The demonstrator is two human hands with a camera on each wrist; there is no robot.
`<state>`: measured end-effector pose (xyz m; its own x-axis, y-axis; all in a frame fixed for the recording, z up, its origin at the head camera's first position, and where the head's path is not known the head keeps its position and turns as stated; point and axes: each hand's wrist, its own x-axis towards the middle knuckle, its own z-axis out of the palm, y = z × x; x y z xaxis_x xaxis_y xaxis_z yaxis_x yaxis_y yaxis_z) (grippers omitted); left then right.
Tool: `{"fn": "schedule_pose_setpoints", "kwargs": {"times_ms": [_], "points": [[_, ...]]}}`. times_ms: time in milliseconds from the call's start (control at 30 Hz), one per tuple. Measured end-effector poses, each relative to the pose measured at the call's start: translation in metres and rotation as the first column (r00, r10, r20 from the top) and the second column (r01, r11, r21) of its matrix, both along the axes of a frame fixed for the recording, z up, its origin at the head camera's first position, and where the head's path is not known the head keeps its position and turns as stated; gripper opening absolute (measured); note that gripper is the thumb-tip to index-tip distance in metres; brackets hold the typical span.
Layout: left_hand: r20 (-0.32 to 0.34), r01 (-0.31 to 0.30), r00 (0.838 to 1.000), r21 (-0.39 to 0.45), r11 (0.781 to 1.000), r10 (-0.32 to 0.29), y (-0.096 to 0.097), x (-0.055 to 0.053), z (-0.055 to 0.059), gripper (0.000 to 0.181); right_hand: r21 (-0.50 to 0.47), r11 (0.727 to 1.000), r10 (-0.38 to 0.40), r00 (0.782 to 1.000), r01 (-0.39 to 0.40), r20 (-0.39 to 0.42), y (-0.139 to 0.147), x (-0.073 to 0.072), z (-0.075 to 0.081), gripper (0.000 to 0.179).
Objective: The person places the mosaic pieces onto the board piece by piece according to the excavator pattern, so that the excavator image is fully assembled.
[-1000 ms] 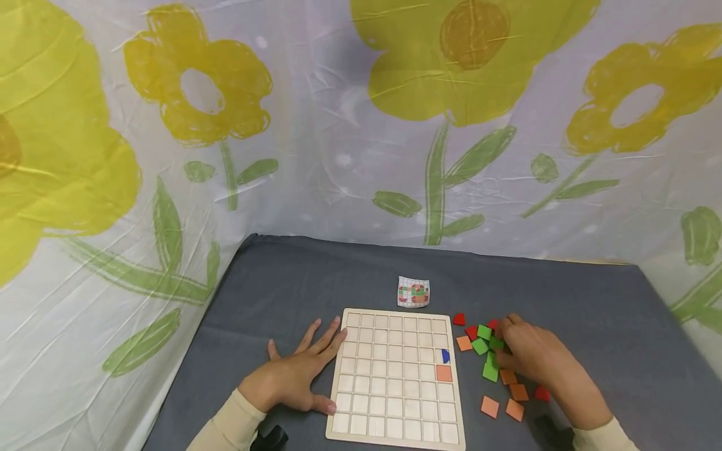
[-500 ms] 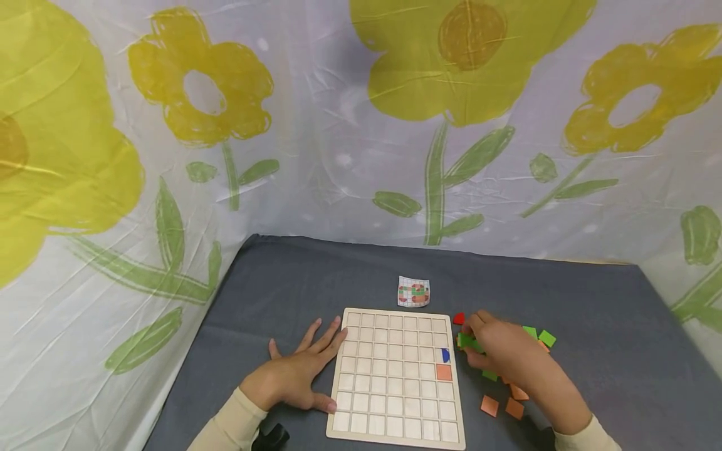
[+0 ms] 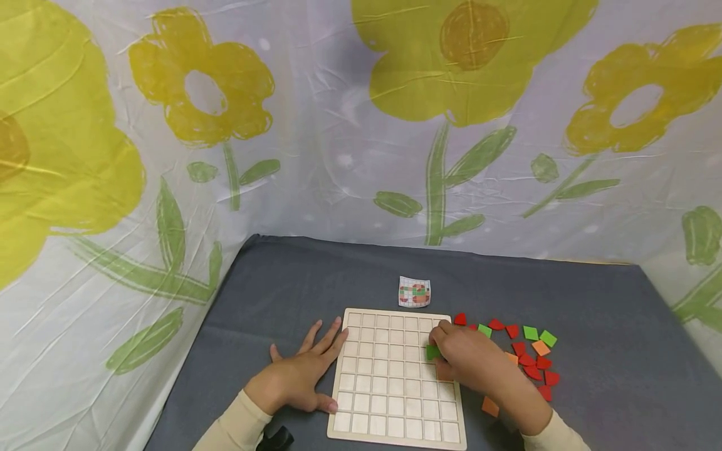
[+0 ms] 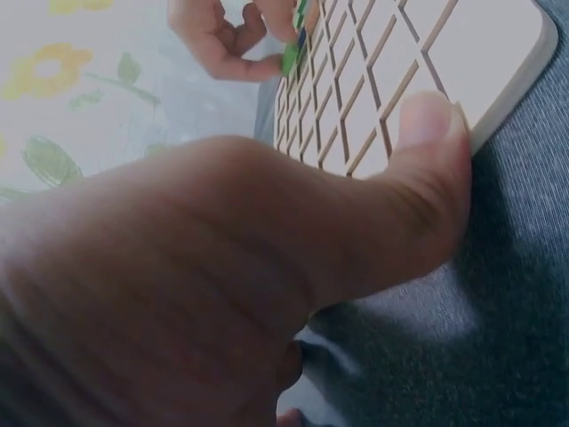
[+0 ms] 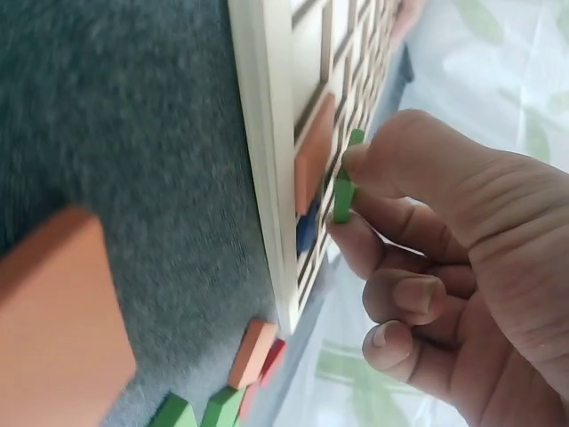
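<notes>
A pale wooden grid board (image 3: 395, 440) lies on the dark cloth. Along its left edge rests my left hand (image 3: 299, 376), fingers spread, the thumb (image 4: 427, 133) on the rim and grid. Over the right part of the board, my right hand (image 3: 468, 357) pinches a green tile (image 3: 432, 352) between thumb and fingers; the thumb covers part of the tile (image 5: 343, 200) in the right wrist view. Below the hand an orange square (image 3: 444, 372) sits in a cell, partly covered. Beside it, a blue piece (image 5: 308, 227) shows in the right wrist view; the hand hides it from the head view.
Loose red (image 3: 533, 373), green (image 3: 530, 332) and orange tiles (image 3: 490, 406) are scattered right of the board, some behind the right forearm. A small printed pattern card (image 3: 414, 292) lies beyond the board's far edge. A flowered curtain (image 3: 327, 125) stands behind the table.
My right hand has moved left from the loose tiles to over the board, carrying a green tile. Several loose tiles have shifted and spread rightward. The left hand has stayed in place.
</notes>
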<state>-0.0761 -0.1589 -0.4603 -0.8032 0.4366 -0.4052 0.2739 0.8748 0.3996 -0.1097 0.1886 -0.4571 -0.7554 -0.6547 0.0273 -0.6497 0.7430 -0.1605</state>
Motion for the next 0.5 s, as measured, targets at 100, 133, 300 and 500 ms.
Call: {"fn": "schedule_pose_setpoints", "kwargs": {"times_ms": [100, 133, 300, 500], "points": [[0.0, -0.011, 1.0, -0.023, 1.0, 0.011, 0.0025, 0.0007, 0.0016, 0.129, 0.017, 1.0, 0.001, 1.0, -0.001, -0.001, -0.0028, 0.0003, -0.0027, 0.022], [0.0, -0.015, 1.0, -0.028, 1.0, 0.015, 0.0031, 0.0008, 0.0021, 0.13, 0.023, 1.0, 0.0, 1.0, 0.0, -0.003, -0.0036, 0.0004, -0.0035, 0.022], [0.008, -0.028, 1.0, -0.041, 0.999, 0.028, 0.0065, 0.0017, 0.0034, 0.132, 0.034, 0.999, -0.005, 0.999, 0.006, -0.034, -0.0063, 0.0019, -0.0047, 0.024], [0.011, -0.037, 0.999, -0.063, 0.997, 0.038, 0.0104, 0.0024, 0.0048, 0.132, 0.022, 1.0, 0.006, 0.997, -0.005, -0.075, -0.0081, 0.0033, -0.005, 0.022]]}}
